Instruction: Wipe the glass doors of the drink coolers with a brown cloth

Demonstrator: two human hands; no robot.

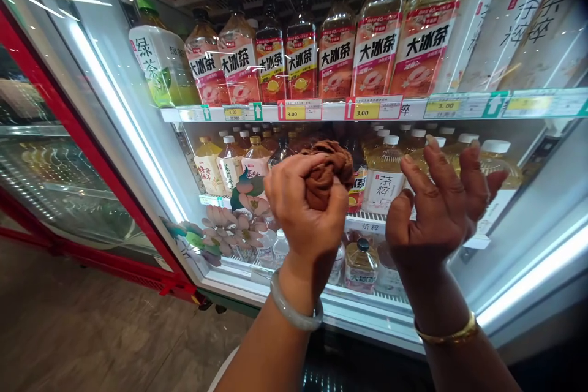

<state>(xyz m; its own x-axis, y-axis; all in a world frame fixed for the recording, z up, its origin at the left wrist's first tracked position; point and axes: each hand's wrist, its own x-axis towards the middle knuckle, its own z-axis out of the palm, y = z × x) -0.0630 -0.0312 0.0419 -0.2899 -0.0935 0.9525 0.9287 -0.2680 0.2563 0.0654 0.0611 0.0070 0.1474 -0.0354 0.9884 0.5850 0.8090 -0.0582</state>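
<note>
My left hand (303,208), with a pale stone bangle at the wrist, is closed around a bunched-up brown cloth (328,174). Folds of the cloth bulge out above the fist, in front of the middle shelf of a drinks fridge. To the right, my right hand (434,196) is raised with its fingers spread and slightly bent, holding nothing. A gold bangle (452,332) circles that wrist. Behind the right hand stand white-capped tea bottles (384,174), partly covered by it. Lotus decals (239,220) lie to the left of my left hand, apparently on the fridge's glass.
Large tea bottles (337,58) line the upper shelf above a strip of price tags (301,111). Smaller bottles fill the shelves below, such as a black-capped one (362,266). At left, a red-framed fridge door (114,260) stands above the brown floor (101,324).
</note>
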